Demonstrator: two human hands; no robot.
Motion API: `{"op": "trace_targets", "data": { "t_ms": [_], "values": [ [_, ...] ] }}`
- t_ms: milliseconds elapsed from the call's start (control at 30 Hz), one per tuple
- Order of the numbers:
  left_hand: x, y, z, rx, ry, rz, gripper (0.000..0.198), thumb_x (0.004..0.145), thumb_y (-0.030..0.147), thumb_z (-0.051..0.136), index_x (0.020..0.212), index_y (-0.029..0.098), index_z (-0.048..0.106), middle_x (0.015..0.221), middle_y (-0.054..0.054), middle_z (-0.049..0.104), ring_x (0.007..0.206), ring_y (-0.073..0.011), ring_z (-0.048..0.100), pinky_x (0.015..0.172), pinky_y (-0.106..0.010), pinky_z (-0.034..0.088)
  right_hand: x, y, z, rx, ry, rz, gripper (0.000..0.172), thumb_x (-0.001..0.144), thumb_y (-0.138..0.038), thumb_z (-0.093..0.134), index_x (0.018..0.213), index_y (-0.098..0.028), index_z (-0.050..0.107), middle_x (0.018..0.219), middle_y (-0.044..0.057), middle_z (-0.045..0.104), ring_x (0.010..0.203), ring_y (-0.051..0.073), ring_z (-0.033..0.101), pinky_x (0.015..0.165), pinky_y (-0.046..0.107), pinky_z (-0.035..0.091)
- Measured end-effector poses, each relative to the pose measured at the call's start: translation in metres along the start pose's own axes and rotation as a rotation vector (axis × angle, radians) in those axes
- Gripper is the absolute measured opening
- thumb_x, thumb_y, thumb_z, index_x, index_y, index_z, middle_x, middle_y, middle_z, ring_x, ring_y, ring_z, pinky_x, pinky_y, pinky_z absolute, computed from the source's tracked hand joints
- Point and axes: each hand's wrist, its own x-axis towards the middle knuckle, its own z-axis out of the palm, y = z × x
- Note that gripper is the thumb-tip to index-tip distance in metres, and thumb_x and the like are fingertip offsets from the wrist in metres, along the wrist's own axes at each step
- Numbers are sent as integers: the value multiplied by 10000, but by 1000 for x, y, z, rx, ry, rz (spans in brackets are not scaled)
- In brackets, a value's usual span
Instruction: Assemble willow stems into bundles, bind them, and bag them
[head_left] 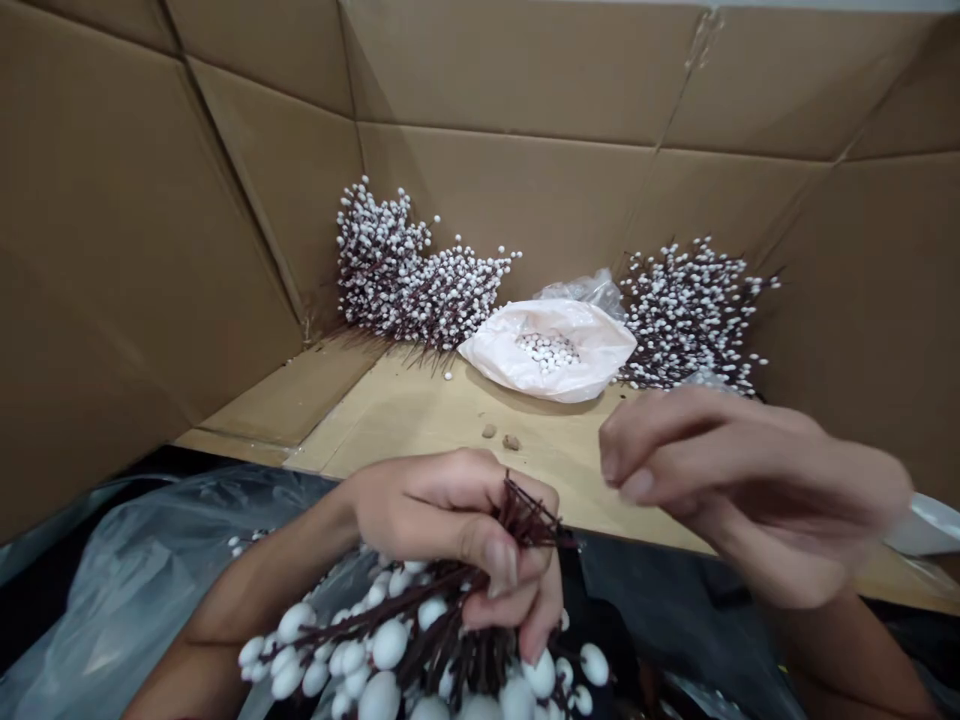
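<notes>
My left hand (465, 540) is wrapped round a bunch of artificial berry stems (390, 645). Their dark cut ends stick up past my thumb and forefinger, and the white berries hang down towards me. Off to the right, my right hand (750, 485) is raised with its fingers bent and the fingertips drawn together near the thumb. Whether anything small is between those fingertips I cannot make out. A gap separates it from the stems.
Cardboard walls (510, 190) enclose the back and sides. Piles of white berry stems (427, 280) lean at the back left, more berry stems (690, 310) at the back right. Between them sits a white bag (502, 365) with loose berries (551, 352). Clear plastic (165, 570) lies at the lower left.
</notes>
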Motion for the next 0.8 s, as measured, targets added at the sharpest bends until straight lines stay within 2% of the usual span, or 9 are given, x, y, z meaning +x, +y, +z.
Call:
{"op": "trace_targets", "data": {
  "t_ms": [133, 267, 333, 467, 600, 800],
  "values": [
    [4, 14, 4, 121, 125, 32, 260, 923, 297, 510, 696, 184, 453, 517, 26, 442, 628, -182, 602, 644, -296, 458, 9, -16, -2, -46, 103, 98, 92, 874, -207, 618, 920, -173, 690, 800, 59, 661, 802, 173, 631, 715, 290, 529],
    [5, 29, 15, 343, 254, 31, 309, 924, 380, 517, 699, 176, 460, 556, 25, 471, 691, -174, 620, 718, -299, 467, 24, -37, 2, -102, 72, 218, 16, 832, -191, 661, 832, -182, 647, 754, 27, 633, 765, 139, 615, 661, 226, 519],
    [6, 37, 22, 494, 314, 50, 306, 940, 376, 487, 713, 173, 464, 593, 16, 492, 719, -163, 616, 725, -284, 470, 32, -44, 5, -132, 62, 259, 45, 837, -199, 652, 802, -176, 635, 741, 21, 621, 716, 121, 603, 613, 203, 509],
    [7, 52, 36, 940, 404, 114, 265, 973, 280, 406, 744, 170, 483, 674, -3, 543, 727, -139, 582, 725, -265, 459, 43, -53, 7, -177, 59, 220, 52, 866, -187, 600, 828, -175, 632, 763, 24, 622, 691, 117, 595, 566, 198, 493],
    [11, 58, 47, 1374, 463, 179, 243, 970, 214, 365, 761, 173, 481, 740, -9, 547, 685, -124, 525, 658, -254, 429, 46, -56, 5, -271, 24, 154, 82, 852, -108, 572, 860, -178, 612, 807, 23, 624, 746, 135, 601, 640, 231, 501],
    [14, 53, 47, 1654, 480, 231, 173, 945, 131, 353, 802, 193, 430, 727, 17, 510, 623, -104, 482, 586, -228, 413, 45, -56, 3, -361, -25, 139, 139, 843, -48, 538, 867, -178, 580, 831, 2, 599, 749, 107, 578, 655, 212, 481]
  ]
}}
